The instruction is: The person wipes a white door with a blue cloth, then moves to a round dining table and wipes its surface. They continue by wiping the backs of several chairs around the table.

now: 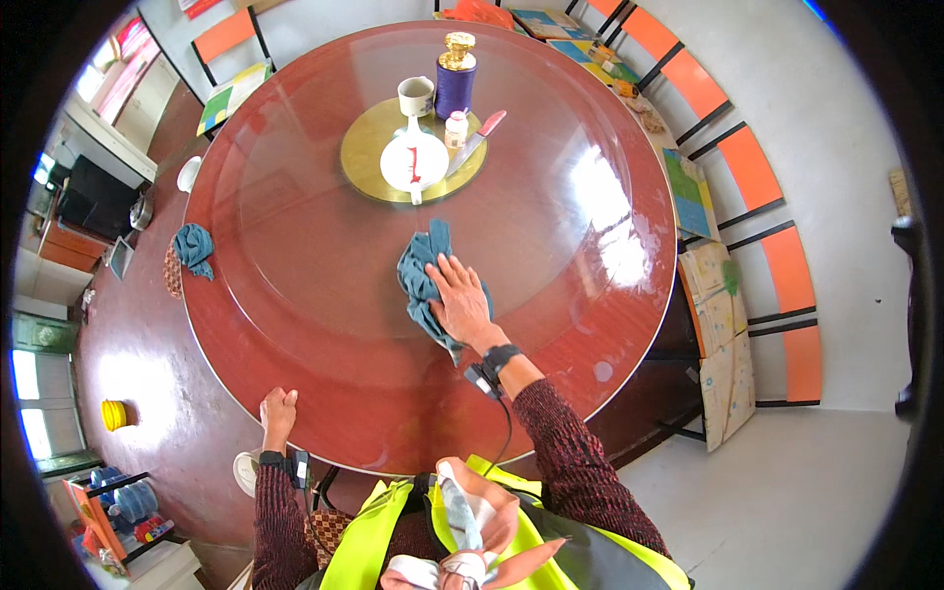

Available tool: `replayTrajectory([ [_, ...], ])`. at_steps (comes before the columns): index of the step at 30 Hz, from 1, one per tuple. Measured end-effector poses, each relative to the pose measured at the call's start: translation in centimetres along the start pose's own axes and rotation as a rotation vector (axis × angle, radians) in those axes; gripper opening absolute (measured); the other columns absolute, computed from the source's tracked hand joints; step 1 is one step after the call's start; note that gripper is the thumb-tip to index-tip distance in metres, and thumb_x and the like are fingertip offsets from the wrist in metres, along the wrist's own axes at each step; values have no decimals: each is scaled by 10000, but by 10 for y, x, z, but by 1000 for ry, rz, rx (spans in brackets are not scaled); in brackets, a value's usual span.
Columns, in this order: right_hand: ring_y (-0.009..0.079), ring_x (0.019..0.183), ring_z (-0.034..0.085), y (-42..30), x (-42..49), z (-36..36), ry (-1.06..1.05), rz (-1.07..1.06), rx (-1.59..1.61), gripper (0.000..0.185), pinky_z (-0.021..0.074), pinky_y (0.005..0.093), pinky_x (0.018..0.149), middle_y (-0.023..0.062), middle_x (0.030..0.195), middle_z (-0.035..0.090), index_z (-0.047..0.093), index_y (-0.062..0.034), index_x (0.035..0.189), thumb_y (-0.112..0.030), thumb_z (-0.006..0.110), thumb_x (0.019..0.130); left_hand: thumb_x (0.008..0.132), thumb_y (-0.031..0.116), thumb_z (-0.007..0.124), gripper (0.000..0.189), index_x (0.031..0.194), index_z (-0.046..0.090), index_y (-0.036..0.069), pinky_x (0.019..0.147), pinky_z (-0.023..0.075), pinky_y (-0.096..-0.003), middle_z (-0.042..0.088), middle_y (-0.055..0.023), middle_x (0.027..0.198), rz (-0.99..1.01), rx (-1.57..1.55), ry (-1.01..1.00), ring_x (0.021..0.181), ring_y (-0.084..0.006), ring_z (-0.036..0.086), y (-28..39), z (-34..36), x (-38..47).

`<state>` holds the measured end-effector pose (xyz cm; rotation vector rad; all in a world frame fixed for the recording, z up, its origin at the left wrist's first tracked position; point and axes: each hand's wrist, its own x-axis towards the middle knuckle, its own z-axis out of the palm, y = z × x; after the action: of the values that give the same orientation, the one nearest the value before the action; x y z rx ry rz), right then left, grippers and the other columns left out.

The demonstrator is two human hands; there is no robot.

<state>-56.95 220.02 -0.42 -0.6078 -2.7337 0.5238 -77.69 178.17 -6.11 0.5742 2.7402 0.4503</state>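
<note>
My right hand (463, 304) lies palm down on a crumpled blue-green cloth (420, 273), holding it against the glossy red-brown round table (324, 383). Part of the cloth is hidden beneath the palm and fingers. At the table's near left edge, my left hand (279, 414) is curled closed, and nothing shows in it. Beyond the cloth, a round gold-coloured board (361, 166) carries a white dish (394, 166) with a red item on it, a mug (416, 96), a purple bottle with a gold cap (455, 85), a small white bottle (456, 130) and a red-handled knife (472, 147).
A second blue-green cloth (194, 247) hangs by the table's left edge. Orange-backed chairs (748, 164) line the right wall. A yellow bucket (113, 415) is on the floor at left. Below my left wrist, a pale round object (245, 473) is partly visible.
</note>
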Motion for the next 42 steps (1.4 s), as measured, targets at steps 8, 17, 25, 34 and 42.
replayTrajectory([
  [8, 297, 1442, 283, 0, -89, -38, -184, 30, 4, 699, 233, 496, 1167, 106, 1554, 324, 380, -174, 1468, -154, 681, 838, 860, 306, 702, 381, 680, 524, 21, 600, 445, -489, 582, -199, 649, 56, -23, 31, 632, -377, 600, 6, -4, -4],
  [17, 324, 1451, 251, 120, -39, -50, -31, 352, -167, 674, 223, 555, 1152, 125, 1573, 284, 343, -163, 1490, -183, 630, 880, 866, 379, 677, 357, 789, 530, 63, 665, 453, -542, 624, -197, 708, -29, -61, 154, 727, -436, 615, 62, 6, -64],
  [25, 330, 1451, 258, 177, 69, -40, 5, 362, -203, 649, 217, 542, 1154, 154, 1567, 295, 338, -145, 1491, -310, 576, 910, 630, 420, 863, 515, 747, 519, 56, 628, 482, -474, 630, -162, 682, -24, 31, -194, 684, -374, 639, 115, -7, -76],
  [34, 347, 1436, 282, 126, 100, -10, 36, 281, -223, 666, 243, 526, 1143, 178, 1549, 323, 376, -87, 1467, -366, 577, 897, 599, 356, 880, 503, 733, 499, 55, 609, 467, -450, 594, -135, 646, -96, -15, -140, 663, -346, 625, 121, -8, -76],
  [42, 345, 1441, 273, 37, 57, 11, -46, 68, -121, 667, 234, 525, 1153, 172, 1547, 327, 383, -90, 1466, -350, 601, 892, 613, 366, 877, 506, 770, 502, 65, 639, 473, -455, 615, -140, 710, -104, -27, -161, 729, -338, 640, 119, -4, -79],
])
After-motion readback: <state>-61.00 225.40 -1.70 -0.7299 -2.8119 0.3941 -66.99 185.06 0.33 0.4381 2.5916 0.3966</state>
